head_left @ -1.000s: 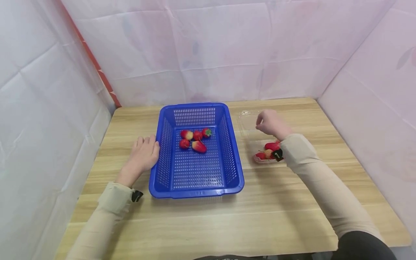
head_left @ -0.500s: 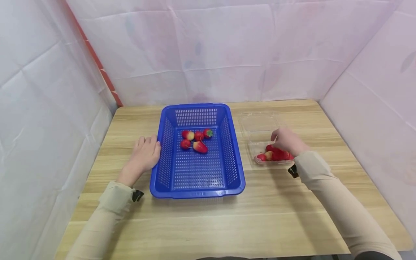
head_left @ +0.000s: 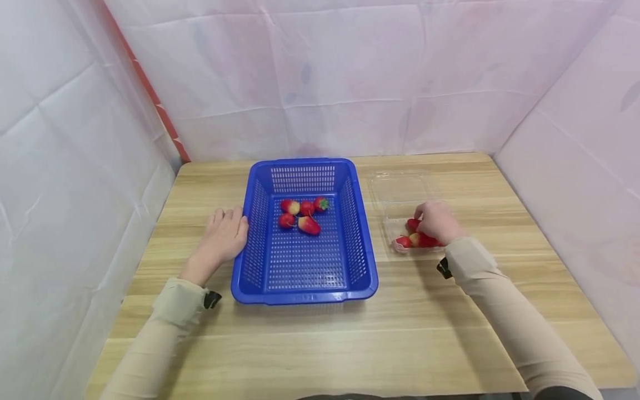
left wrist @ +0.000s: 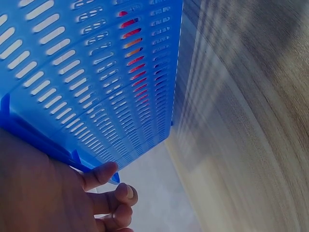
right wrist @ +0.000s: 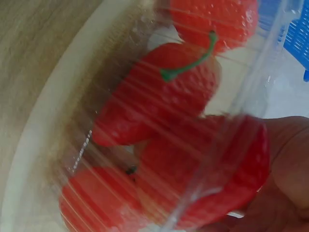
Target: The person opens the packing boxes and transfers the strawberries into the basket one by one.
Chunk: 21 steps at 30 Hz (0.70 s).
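In the head view, the person's left hand (head_left: 220, 239) rests on the left rim of a blue perforated basket (head_left: 305, 296), its fingers extended and relaxed rather than clenched. On the basket floor lie five red fruits (head_left: 309, 225), gathered toward the far half, some with yellowish ends and one with a green leafy cap. Right of the basket, well apart from the left hand, a clear plastic container (head_left: 394, 226) stands on the wooden table (head_left: 320, 355), its lid laid back on the far side. The right hand (head_left: 439, 220) reaches down into it, fingers bent, among more red fruits (head_left: 424, 240). In the left wrist view the thumb lies at the end of the basket's rim, the other fingers loosely bent beside it — red shows through the slots. In the right wrist view, four red fruits show, mostly through the clear wall, one with a green stem (right wrist: 193, 65); another fruit (right wrist: 207, 169) meets the right hand — whether it is pinched, I cannot tell.
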{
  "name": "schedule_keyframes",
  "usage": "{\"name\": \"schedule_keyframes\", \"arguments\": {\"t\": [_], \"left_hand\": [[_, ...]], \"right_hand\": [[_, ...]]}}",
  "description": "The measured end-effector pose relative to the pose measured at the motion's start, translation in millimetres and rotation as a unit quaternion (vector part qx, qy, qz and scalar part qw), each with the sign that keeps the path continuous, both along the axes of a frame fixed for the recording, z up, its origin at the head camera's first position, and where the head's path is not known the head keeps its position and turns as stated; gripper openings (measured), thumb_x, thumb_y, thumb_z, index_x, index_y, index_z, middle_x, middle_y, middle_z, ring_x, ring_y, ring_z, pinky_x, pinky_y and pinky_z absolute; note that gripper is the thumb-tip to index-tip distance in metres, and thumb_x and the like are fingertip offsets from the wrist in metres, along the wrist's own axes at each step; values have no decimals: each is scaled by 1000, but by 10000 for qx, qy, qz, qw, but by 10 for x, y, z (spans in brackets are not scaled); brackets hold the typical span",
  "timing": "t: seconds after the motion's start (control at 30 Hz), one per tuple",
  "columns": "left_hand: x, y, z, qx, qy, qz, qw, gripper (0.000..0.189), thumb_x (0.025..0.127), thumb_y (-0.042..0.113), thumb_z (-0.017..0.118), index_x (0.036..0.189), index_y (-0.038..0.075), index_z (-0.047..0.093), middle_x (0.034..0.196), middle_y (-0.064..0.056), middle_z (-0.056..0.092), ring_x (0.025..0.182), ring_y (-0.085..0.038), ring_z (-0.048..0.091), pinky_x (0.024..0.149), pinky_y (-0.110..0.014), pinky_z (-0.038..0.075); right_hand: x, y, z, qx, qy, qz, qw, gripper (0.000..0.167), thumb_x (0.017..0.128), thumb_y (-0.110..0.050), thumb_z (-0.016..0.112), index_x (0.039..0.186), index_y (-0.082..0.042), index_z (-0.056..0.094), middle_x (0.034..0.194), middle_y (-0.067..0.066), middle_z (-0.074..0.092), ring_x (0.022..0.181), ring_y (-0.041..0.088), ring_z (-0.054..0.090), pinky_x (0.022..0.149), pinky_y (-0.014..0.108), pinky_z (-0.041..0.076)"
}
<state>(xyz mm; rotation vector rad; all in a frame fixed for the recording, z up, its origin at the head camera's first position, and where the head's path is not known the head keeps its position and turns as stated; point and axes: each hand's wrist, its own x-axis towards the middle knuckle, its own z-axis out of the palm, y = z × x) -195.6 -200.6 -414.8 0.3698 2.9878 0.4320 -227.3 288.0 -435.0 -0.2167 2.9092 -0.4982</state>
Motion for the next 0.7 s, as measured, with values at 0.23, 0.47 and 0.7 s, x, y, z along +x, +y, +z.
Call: {"name": "schedule_keyframes", "arguments": {"t": [0.23, 0.47, 0.7], "left_hand": [[-8, -4, -1, 17, 43, 14, 10000, 33, 106, 27, 20, 109, 4, 43, 95, -16, 51, 91, -35, 37, 83, -48, 29], [-8, -6, 6, 19, 50, 6, 10000, 33, 106, 27, 20, 109, 4, 43, 95, -16, 51, 90, -35, 37, 83, -48, 29], [-10, -13, -10, 9, 37, -10, 10000, 33, 106, 27, 19, 108, 4, 43, 94, -16, 50, 90, -35, 37, 82, -48, 29]], "right_hand": [[13, -47, -33, -33, 24, -58, 10000, 24, 74, -1, 71, 97, 4, 71, 97, 24, 69, 92, 42, 58, 85, 55, 43], [13, -81, -21, -189, -162, -187, 9995, 25, 78, -2, 70, 101, 5, 69, 97, 24, 68, 87, 38, 61, 78, 50, 46], [43, -127, 37, -428, -172, -359, 9983, 26, 80, -1, 69, 106, 5, 68, 105, 27, 66, 91, 40, 58, 81, 51, 46]]}}
